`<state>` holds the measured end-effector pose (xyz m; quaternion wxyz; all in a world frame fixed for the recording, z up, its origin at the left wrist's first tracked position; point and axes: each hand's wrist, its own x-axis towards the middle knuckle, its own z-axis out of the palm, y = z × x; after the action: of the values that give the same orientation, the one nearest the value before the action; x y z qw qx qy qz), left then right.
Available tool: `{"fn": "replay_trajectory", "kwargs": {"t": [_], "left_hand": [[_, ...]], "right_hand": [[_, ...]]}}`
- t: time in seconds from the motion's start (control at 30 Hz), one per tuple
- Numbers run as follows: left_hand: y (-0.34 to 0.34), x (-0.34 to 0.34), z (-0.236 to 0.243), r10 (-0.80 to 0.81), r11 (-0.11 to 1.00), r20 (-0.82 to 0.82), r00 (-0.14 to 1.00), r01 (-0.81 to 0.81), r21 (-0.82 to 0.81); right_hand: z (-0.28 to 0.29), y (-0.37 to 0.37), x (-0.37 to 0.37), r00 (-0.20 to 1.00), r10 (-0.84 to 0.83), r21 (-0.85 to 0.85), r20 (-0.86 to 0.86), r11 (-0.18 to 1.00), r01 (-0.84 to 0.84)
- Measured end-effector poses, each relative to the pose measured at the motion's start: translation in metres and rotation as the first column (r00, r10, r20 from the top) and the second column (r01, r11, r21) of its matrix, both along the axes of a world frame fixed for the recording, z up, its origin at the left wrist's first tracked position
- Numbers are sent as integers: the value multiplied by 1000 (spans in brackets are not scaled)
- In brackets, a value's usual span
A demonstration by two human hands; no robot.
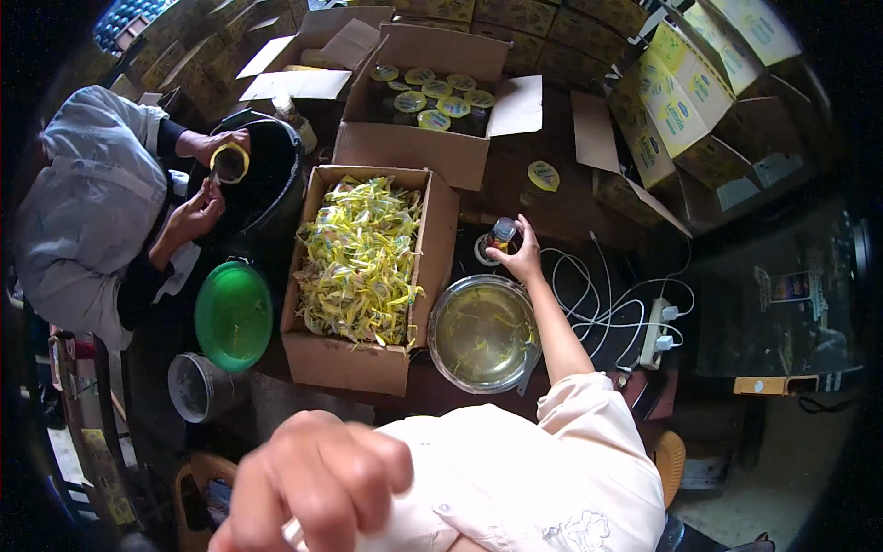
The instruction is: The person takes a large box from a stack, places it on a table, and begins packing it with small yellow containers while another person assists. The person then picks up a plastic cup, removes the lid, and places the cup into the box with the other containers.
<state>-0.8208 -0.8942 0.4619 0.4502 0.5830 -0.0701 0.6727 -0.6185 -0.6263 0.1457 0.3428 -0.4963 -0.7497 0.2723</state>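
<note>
My right hand [522,252] is stretched out over the dark table, its fingers wrapped round a small jar [504,232] with dark contents. Beneath and beside the jar shows part of a pale round rim. Just nearer to me stands a clear round bowl [486,331] of cloudy liquid, with yellow scraps in it. Close to the camera, my left hand [317,474] is raised in front of my shirt, slightly blurred. Its fingers are curled in, and whatever they may hold is hidden. A cup with a yellow lid [544,176] stands beyond my right hand.
A carton [436,267] full of yellow wrapper strips is left of the bowl; another carton [409,152] holds several lidded cups. At left, a co-worker [92,202] holds a yellow-rimmed cup over a black bucket [292,189]. White cables and a power strip [656,333] lie at right.
</note>
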Motion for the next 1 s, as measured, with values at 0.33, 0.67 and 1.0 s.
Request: {"fn": "replay_trajectory", "kwargs": {"t": [0.33,0.67,1.0], "left_hand": [[-11,-6,26,-134,976,-113,985,151,155],[-7,-47,-32,278,949,52,959,-266,-168],[-38,-102,-197,650,383,-37,759,-369,-847]], "right_hand": [[35,11,28,973,-64,35,-224,997,73],[87,60,-61,989,-75,351,-131,929,117],[77,163,-197,959,-69,-60,276,994,89]]}}
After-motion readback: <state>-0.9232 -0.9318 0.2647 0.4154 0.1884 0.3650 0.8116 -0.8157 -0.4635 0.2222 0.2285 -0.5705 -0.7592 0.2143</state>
